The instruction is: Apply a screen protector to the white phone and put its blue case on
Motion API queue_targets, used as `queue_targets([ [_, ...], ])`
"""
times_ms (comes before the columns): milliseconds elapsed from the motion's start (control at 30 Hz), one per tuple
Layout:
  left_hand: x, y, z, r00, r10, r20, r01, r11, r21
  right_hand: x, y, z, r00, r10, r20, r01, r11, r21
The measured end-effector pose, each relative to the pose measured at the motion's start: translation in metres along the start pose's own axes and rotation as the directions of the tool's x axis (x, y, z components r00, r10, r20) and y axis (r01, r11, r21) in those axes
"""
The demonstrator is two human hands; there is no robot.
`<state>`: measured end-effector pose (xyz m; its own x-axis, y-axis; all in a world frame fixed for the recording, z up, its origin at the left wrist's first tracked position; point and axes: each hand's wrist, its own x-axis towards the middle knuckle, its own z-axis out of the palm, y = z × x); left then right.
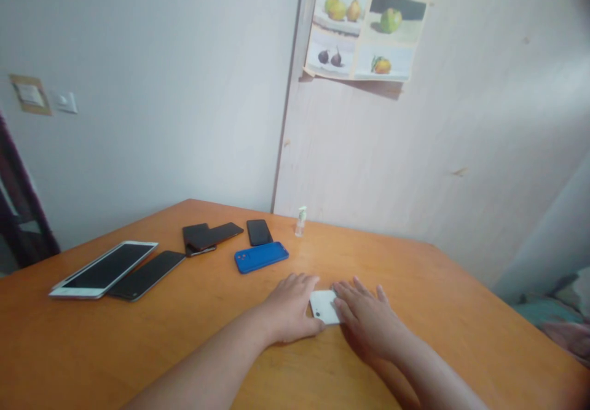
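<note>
A small white phone [324,307] lies back-up on the orange wooden table [193,336], between my two hands. My left hand [291,307] rests palm down at its left side, fingers curled over the edge, touching it. My right hand [364,315] lies flat on its right side, fingers spread and covering part of it. Neither hand lifts the phone off the table.
Further back lie a blue-cased phone [261,256], a black phone [259,232], two stacked dark phones [209,236], a long black phone [146,275] and a white tablet [105,268]. A small clear bottle [301,220] stands near the wall. Bedding shows at the right.
</note>
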<state>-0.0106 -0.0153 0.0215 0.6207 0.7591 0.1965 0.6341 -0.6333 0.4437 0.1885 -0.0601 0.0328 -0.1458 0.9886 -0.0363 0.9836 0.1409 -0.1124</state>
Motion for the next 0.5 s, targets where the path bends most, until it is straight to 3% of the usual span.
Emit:
queue_targets([
  [167,0.0,-0.001,0.002,0.999,0.024,-0.021,-0.024,1.0,-0.016,0.001,-0.016,0.004,0.986,-0.164,0.035,0.16,0.982,0.104],
  [500,0.0,0.002,-0.003,1.0,-0.001,0.015,0.001,0.999,-0.039,-0.023,-0.012,-0.021,0.942,-0.3,0.151,0.271,0.944,0.185],
])
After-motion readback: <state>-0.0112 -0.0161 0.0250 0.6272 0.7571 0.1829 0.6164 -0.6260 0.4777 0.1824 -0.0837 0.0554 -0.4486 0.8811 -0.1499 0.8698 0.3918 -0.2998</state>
